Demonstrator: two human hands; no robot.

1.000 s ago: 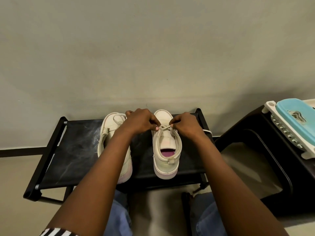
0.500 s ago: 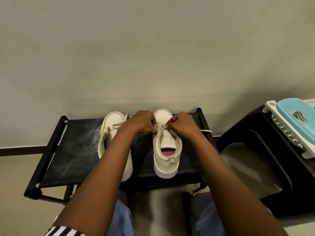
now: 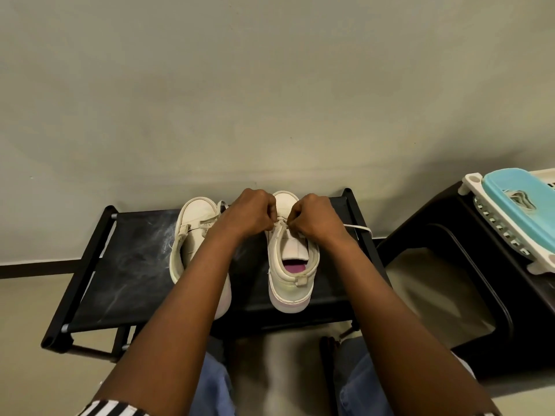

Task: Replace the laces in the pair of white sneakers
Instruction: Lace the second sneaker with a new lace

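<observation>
Closer together than 1 second ago, the left hand [image 3: 250, 216] and right hand [image 3: 315, 220] each pinch the lace [image 3: 357, 227] over the right sneaker [image 3: 289, 277].

sneakers [image 3: 289, 292]: smooth matt leather-like | rack shelf [image 3: 126, 265]: scuffed black cloth

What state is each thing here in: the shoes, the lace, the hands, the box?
Right sneaker: upright on the rack, mostly unlaced, tongue bare.
Left sneaker: upright, loosely laced, partly behind the arm.
Lace: pinched by both hands near the toe, one end trailing right.
Left hand: pinches the lace.
Right hand: pinches the lace.
Blue lid: on the white basket.
</observation>
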